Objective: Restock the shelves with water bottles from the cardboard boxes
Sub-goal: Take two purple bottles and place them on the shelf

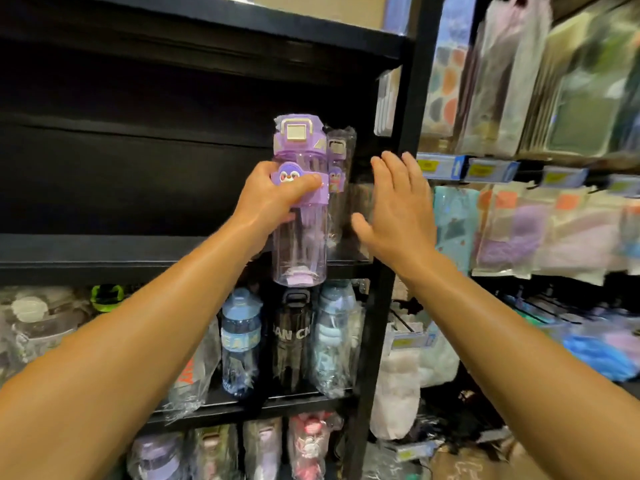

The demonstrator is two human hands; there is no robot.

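Left hand (273, 192) gripped purple penguin bottle (300, 202) at shelf's (138, 261) right front edge beside one wrapped bottle (339, 174); right hand (398, 202) spread, empty; shelf mostly unfilled.

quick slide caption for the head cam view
Left hand grips a purple water bottle at the black shelf; open right hand hovers beside a wrapped bottle.

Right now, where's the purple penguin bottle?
Head view, centre: the purple penguin bottle is held by the left hand at the shelf edge, beside a wrapped purple bottle, with the right hand open alongside.
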